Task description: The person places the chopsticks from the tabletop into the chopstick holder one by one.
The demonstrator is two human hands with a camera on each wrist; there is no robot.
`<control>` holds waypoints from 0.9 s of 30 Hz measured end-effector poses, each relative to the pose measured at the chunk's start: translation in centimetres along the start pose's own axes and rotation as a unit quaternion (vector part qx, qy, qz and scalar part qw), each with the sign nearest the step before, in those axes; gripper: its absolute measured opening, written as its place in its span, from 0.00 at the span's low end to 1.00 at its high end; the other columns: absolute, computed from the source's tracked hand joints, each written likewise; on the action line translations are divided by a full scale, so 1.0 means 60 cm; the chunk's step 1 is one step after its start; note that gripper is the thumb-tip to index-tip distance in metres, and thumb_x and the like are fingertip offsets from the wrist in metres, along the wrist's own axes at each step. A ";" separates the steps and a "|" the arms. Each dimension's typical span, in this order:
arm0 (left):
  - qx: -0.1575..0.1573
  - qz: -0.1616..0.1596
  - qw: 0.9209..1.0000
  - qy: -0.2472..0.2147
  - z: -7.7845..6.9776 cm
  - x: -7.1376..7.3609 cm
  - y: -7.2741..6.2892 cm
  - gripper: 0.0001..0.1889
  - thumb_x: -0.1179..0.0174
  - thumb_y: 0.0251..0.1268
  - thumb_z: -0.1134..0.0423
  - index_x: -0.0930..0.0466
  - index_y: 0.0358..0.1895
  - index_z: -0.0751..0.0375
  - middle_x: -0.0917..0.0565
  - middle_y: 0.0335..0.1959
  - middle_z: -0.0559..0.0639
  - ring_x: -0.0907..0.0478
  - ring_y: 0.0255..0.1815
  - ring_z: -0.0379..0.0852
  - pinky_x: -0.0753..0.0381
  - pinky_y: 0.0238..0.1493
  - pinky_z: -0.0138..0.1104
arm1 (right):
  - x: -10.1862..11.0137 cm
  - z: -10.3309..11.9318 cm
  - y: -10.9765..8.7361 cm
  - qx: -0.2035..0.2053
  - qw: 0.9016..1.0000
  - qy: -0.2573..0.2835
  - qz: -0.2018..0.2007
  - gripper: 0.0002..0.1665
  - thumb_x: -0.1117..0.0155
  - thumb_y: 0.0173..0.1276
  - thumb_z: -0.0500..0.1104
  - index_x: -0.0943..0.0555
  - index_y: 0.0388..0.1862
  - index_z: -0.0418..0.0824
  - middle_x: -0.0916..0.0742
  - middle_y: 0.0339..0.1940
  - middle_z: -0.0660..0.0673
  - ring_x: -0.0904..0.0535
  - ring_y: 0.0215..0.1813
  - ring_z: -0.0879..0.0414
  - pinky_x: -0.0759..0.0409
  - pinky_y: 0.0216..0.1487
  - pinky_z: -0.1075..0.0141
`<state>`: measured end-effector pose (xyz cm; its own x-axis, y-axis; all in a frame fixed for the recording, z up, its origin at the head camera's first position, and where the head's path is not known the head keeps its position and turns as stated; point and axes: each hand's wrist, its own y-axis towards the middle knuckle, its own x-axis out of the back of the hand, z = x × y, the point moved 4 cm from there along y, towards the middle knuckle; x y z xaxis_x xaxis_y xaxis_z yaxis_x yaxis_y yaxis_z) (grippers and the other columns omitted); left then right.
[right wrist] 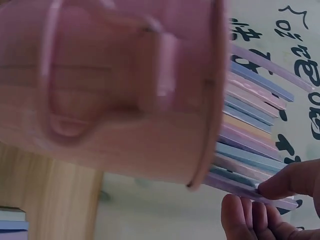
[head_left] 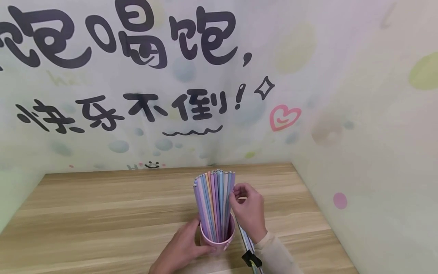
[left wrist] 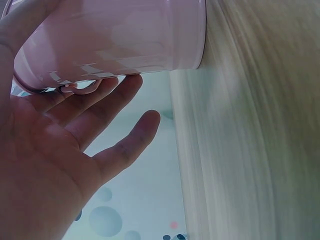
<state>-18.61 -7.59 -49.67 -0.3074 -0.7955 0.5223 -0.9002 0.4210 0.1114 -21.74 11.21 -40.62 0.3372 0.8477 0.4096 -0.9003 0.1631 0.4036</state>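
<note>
A pink mug stands on the table, packed with upright pastel pencils in purple, blue, pink and orange. My left hand holds the mug from its left, thumb on the near side and fingers along the far side; the little finger stands off it in the left wrist view. At the right of the cluster, my right hand pinches a purple pencil near its top between thumb and fingers. The mug's handle faces the right wrist camera.
Beside the mug, partly under the right forearm, lies a bundle of pastel pencils with a black band or clip around it. A wood-grain table meets a wall printed with black writing behind and another wall at right.
</note>
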 end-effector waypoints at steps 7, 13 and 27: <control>-0.003 -0.006 1.000 0.003 0.000 0.000 0.000 0.48 0.25 0.49 0.42 0.37 0.73 0.55 0.23 0.64 0.50 0.27 0.64 0.48 0.27 0.65 0.51 | 0.008 -0.012 -0.003 0.003 1.000 -0.008 0.005 0.04 0.35 0.60 0.30 0.18 0.34 0.35 0.16 0.28 0.47 0.19 0.32 0.57 0.15 0.34 0.67; 0.016 0.005 1.000 -0.008 0.003 -0.001 0.002 0.50 0.24 0.48 0.44 0.39 0.75 0.53 0.26 0.68 0.50 0.30 0.68 0.49 0.30 0.67 0.52 | 0.028 -0.043 0.003 0.000 0.999 -0.034 -0.017 0.05 0.38 0.61 0.28 0.16 0.33 0.34 0.15 0.26 0.47 0.18 0.31 0.57 0.16 0.33 0.69; 0.015 0.001 1.000 0.000 -0.001 -0.002 0.003 0.50 0.25 0.49 0.42 0.39 0.74 0.54 0.26 0.67 0.51 0.30 0.67 0.52 0.30 0.66 0.54 | 0.067 -0.153 -0.006 -0.110 0.980 -0.159 0.053 0.04 0.35 0.61 0.33 0.17 0.35 0.34 0.16 0.28 0.46 0.22 0.32 0.56 0.20 0.33 0.66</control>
<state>-18.68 -7.38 -49.67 -0.3099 -0.7944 0.5224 -0.9083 0.4097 0.0843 -22.61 19.20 -46.62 0.2755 0.6709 0.6885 -0.9608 0.2164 0.1736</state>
